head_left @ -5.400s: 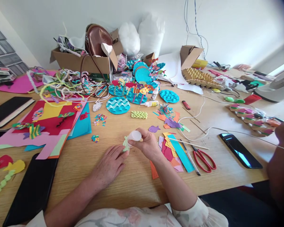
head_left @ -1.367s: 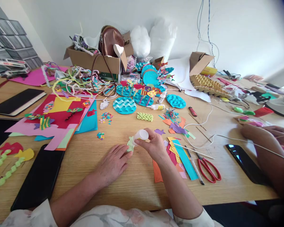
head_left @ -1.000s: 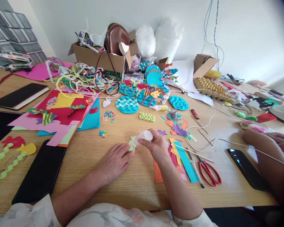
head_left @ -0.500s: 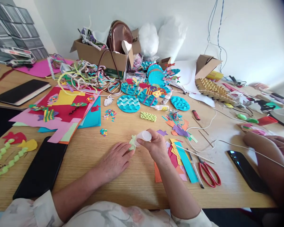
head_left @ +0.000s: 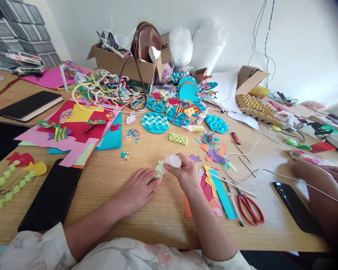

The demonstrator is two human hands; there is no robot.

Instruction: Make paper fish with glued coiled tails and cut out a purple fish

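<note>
My right hand (head_left: 183, 170) is closed around a small white glue bottle (head_left: 172, 161), tilted with its base up and its tip down at a pale green paper cutout (head_left: 158, 168). The cutout lies on the table, partly hidden by the bottle and my fingers. My left hand (head_left: 141, 187) rests flat with fingers stretched out, their tips touching the cutout's lower left edge. Just beyond are small piles of coloured paper bits (head_left: 132, 135) and paper dots (head_left: 125, 155), and a braided light green strip (head_left: 178, 138).
Red-handled scissors (head_left: 250, 210), a pen (head_left: 234, 202) and paper scraps (head_left: 207, 187) lie right of my right arm. A black phone (head_left: 294, 206) is near another person's arm (head_left: 312, 180). Blue wavy discs (head_left: 154, 122) stand farther back. A black tablet-like slab (head_left: 49, 198) lies left.
The view has shifted slightly, so the scene sits a little differently. Both hands, the glue bottle and the green cutout keep nearly the same places relative to each other.
</note>
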